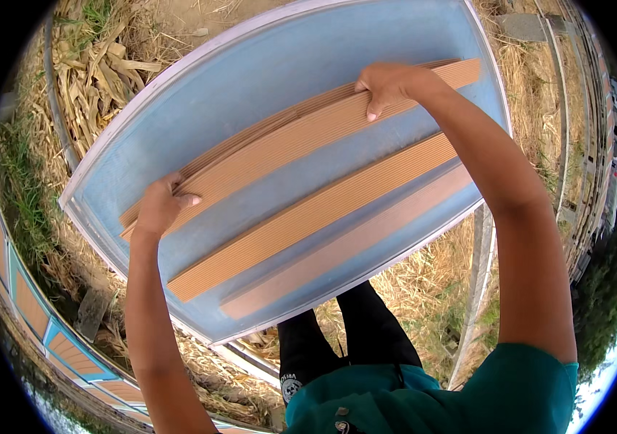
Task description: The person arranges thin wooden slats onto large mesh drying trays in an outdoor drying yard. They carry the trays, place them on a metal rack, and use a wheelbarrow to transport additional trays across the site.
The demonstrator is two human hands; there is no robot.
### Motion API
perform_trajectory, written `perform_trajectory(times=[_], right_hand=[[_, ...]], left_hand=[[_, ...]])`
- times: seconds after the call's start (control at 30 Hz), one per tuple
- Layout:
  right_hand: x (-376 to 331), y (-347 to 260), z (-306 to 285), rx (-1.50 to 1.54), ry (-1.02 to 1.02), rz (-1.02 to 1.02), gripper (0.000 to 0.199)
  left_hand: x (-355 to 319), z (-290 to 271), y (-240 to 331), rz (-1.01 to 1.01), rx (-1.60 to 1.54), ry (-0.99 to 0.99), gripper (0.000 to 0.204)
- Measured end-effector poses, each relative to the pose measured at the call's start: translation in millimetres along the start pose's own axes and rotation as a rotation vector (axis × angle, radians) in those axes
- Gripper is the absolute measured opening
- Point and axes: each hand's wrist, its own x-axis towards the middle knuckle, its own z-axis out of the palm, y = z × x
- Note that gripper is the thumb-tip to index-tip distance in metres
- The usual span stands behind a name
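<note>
My left hand (158, 206) is closed round the left end of a stack of long, flat, orange-brown ribbed strips (279, 153), thumb on top. Nearer the stack's right end, my right hand (388, 85) grips it, thumb on the upper face and fingers hidden over the far edge. The strips lie slantwise across a large blue tray (214, 108) with a pale raised rim. A second ribbed strip (308, 217) rests in the tray on my side, parallel to the stack. Closer still, a paler pinkish band (344, 242) runs along the tray floor; I cannot tell whether it is a strip.
Dry straw and corn husks (98, 79) cover the ground around the tray. More blue-framed trays with brown panels (30, 286) stand at the lower left. A pale beam (476, 289) runs beside my legs (373, 325), below the tray's near edge.
</note>
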Motion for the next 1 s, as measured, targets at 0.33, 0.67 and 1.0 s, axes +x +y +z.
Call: perform_trajectory(times=[0.33,0.67,1.0], right_hand=[[21.8,20.8,43.2,-0.467,0.466,-0.015,0.08],[12.2,35.1,65.1,-0.759,0.403,-0.02,0.085],[10.5,36.4,84.5,-0.772,0.403,-0.002,0.076]], left_hand=[[1.3,15.2,0.6,0.094,0.475,0.377,0.059],[-23.9,35.6,-44.7,0.288,0.711,0.373,0.092],[-26.1,44.6,-45.2,0.266,0.687,0.39,0.085]])
